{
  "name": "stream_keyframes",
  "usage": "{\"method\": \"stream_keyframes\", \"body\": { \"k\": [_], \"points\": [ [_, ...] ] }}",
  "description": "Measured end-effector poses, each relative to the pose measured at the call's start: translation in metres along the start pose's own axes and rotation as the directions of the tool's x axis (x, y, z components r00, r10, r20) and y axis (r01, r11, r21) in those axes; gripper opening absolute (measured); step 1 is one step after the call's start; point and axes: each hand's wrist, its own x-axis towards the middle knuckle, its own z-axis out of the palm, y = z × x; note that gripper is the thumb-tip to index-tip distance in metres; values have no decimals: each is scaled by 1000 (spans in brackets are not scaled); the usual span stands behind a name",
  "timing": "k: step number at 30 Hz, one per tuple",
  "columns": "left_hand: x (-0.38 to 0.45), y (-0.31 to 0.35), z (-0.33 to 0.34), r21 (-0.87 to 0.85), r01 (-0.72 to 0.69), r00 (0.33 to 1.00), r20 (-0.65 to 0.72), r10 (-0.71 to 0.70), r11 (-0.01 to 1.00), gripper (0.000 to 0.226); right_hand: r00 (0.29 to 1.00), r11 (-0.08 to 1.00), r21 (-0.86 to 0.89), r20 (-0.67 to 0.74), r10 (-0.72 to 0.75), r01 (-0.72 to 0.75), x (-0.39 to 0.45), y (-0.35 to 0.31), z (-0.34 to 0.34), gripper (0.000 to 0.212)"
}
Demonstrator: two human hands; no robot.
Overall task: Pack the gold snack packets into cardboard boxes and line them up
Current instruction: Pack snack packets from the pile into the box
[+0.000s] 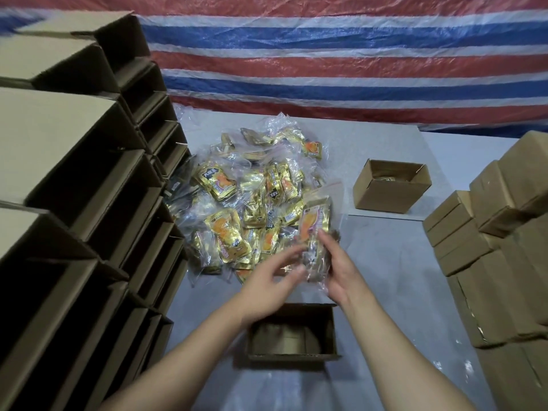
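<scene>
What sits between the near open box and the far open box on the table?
Head view: the right hand holding a bagged gold packet; beyond it, bare grey table up to the far box. Near box.

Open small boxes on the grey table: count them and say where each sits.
2. One open box sits nearest, below the hands, apparently empty. Another open box sits farther right, past the packet pile, with packets inside. Stacks on both sides may hide more.

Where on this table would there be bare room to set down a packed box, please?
Bare grey table lies between the packet pile, the far open box and the closed boxes on the right, and also right of the near open box. The left side is crowded: empty stacked boxes press against the pile.
</scene>
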Motion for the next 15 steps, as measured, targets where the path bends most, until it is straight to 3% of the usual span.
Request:
{"method": "stream_keyframes", "body": {
  "k": [2, 4, 6, 8, 10, 12, 13, 15],
  "points": [
    [-12, -9, -16, -51, 114, 992, -56, -117, 992, 41, 998, 988, -147, 49, -44, 51, -17, -4, -3, 57],
    [-24, -32, -25, 47, 252, 963, -109, -246, 967, 44, 991, 942, -312, 96, -96, 121, -34, -3, -9, 65],
    [-35, -55, -25, 138, 391, 920, -80, -384, 910, 50, 980, 832, -526, 167, -104, 178, -46, 3, -16, 70],
    [-43, -80, -18, 127, 480, 876, -31, -480, 868, 40, 963, 646, -738, 270, 18, 194, -52, 13, -21, 64],
    [-50, -93, -13, 141, 473, 880, -27, -474, 870, 22, 930, 393, -898, 298, 214, 197, -54, 23, -20, 56],
    [-50, -93, -12, -13, 563, 826, -16, -563, 826, 25, 892, 119, -956, 294, 343, 270, -49, 32, -18, 51],
    [-47, -93, -11, -141, 610, 789, 9, -615, 780, 26, 874, 38, -958, 274, 402, 283, -45, 37, -16, 53],
    [-44, -91, -12, -199, 661, 743, 35, -669, 723, 29, 856, -30, -966, 212, 471, 256, -35, 43, -13, 53]
  ]
}}
